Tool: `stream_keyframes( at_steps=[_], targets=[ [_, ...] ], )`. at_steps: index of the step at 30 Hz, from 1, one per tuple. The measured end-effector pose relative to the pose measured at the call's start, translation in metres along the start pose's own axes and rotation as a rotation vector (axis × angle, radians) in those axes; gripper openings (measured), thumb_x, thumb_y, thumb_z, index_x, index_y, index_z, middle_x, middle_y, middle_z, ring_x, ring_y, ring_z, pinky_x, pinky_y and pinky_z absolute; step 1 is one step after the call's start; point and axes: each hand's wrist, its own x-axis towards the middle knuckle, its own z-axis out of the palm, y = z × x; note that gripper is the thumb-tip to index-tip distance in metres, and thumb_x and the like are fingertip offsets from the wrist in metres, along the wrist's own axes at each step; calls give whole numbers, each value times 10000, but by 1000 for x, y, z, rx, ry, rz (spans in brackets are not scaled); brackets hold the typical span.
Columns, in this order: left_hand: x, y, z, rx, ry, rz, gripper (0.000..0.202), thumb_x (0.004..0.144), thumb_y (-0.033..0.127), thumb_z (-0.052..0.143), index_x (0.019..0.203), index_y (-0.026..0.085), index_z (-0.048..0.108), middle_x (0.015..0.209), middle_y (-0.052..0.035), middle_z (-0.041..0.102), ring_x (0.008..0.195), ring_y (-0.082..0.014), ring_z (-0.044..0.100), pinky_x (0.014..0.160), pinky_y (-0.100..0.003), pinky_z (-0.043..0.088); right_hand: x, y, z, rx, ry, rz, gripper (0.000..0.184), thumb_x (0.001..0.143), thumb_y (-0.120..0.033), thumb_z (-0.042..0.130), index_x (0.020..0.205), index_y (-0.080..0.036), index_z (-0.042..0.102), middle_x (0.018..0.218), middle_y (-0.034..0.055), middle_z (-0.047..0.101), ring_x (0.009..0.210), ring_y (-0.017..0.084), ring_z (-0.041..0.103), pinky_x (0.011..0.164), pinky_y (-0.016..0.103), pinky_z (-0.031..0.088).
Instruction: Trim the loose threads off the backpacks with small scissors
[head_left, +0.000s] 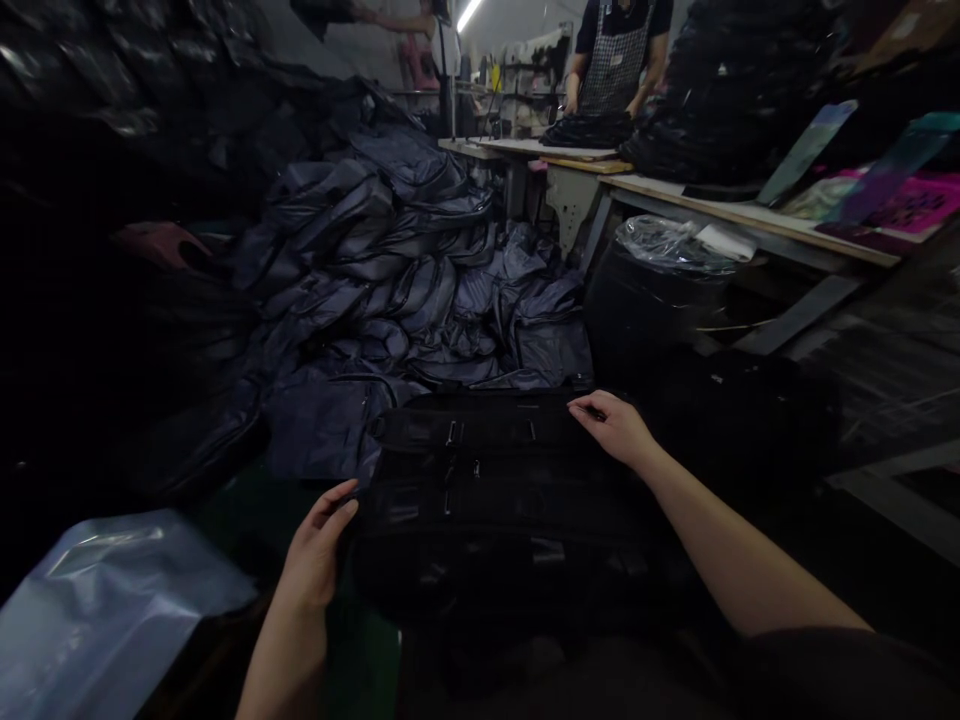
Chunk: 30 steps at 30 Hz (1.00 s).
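A black bag (pixel 487 500) with several zips lies flat in front of me. My left hand (pixel 319 550) grips its near left edge, fingers curled around the fabric. My right hand (pixel 615 425) rests on its far right corner, fingers closed in a pinch on a small dark part of the bag, perhaps a zip pull. Both forearms reach in from the bottom of the view.
A big heap of dark blue bags (pixel 397 280) fills the space behind. A clear plastic sheet (pixel 105 600) lies at lower left. A black bin with a plastic liner (pixel 652 290) stands right, under a long workbench (pixel 750 215). A person in an apron (pixel 619 50) works at the back.
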Motion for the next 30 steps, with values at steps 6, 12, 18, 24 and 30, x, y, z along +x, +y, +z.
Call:
stream_keyframes(
  at_steps=[6,12,18,24,30],
  targets=[
    [4,-9,-8,-39,-38,-22,526,659,330,746,1153,246,585,850,1,702,669,-138,646,667,-250,505,-17,26,-33,-165,201,314,389,784,-475,584,1057,-205,650,1063,75,652,906,222,633,805,343,512],
    [4,-12,-14,-68,-19,-44,473,690,316,716,1141,242,595,902,-10,708,748,-159,659,686,-252,510,-94,38,-72,-182,10,707,695,680,-625,617,1189,-154,569,1141,136,637,1000,293,619,873,408,496],
    [-9,-6,5,-164,8,-106,436,770,299,591,1196,208,574,967,-42,712,843,-207,670,698,-286,523,-143,9,-86,-74,-140,907,678,649,-656,621,1146,-196,615,1148,126,647,1022,316,617,878,441,501],
    [-23,6,19,-273,77,-400,384,825,337,495,1111,113,620,755,-82,724,726,-243,687,670,-343,547,-151,-31,-77,331,-47,1042,556,626,-564,695,1043,-199,644,996,109,712,879,285,679,771,387,559],
    [-30,18,12,-254,19,-423,391,821,397,492,1032,115,661,702,-90,720,634,-251,686,630,-370,553,-142,-65,-70,824,95,1006,423,608,-322,761,985,-169,643,827,92,730,736,265,695,661,340,572]
  ],
)
